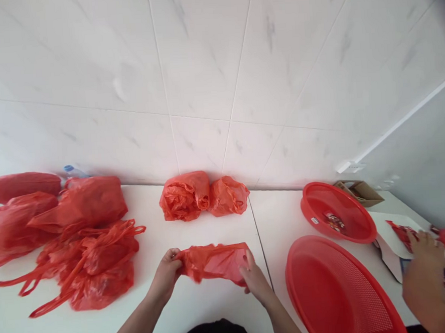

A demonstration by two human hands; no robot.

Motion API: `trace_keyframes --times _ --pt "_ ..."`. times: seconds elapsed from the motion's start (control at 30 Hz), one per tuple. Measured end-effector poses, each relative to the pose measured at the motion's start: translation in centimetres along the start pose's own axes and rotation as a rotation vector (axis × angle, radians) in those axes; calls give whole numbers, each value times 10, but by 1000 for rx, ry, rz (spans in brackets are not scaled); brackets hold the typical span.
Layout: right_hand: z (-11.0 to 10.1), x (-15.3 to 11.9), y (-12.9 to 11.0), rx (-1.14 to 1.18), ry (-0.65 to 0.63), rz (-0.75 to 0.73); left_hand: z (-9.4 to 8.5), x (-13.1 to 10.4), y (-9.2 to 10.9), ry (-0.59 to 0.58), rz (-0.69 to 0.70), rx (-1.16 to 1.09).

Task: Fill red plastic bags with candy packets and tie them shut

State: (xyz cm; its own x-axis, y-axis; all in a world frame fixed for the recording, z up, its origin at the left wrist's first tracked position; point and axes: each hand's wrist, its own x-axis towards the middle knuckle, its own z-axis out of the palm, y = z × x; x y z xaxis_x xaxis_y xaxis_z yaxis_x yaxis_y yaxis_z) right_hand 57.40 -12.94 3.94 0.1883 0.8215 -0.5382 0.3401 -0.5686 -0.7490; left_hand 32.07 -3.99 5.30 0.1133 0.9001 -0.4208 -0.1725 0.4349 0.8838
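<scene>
Two round red mesh baskets sit on the white counter [201, 308] at 3 o'clock: the nearer [339, 290] empty, the farther [336, 212] holding small packets. At 6 o'clock a crinkled thin red plastic bag [215, 261] hangs stretched between the left hand [167, 273] and right hand [254, 280], each grip clenched on it.

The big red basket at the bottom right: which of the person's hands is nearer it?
Right. The right hand grips the red bag just left of the basket; the left hand holds the bag's far end.
</scene>
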Motion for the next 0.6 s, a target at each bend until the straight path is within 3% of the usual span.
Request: trace_keyframes --times 0.07,0.13,0.27,0.33,0.4,0.6 --pt "1 3 -1 -64 98 9 -2 1 -4 53 21 103" --pt "8 4 -3 -194 151 -29 3 -3 -9 64 153 301" --pt "25 3 -6 -390 171 -98 23 -19 -22 -75 487 870" --pt "29 1 -5 -448 171 -106 28 -23 -26 -74 457 1041" --pt "28 -2 -3 -502 165 -95 25 -20 -27 -64 335 1078" --pt "29 -15 -2 -599 70 -98 11 -8 -14 -155 87 890"
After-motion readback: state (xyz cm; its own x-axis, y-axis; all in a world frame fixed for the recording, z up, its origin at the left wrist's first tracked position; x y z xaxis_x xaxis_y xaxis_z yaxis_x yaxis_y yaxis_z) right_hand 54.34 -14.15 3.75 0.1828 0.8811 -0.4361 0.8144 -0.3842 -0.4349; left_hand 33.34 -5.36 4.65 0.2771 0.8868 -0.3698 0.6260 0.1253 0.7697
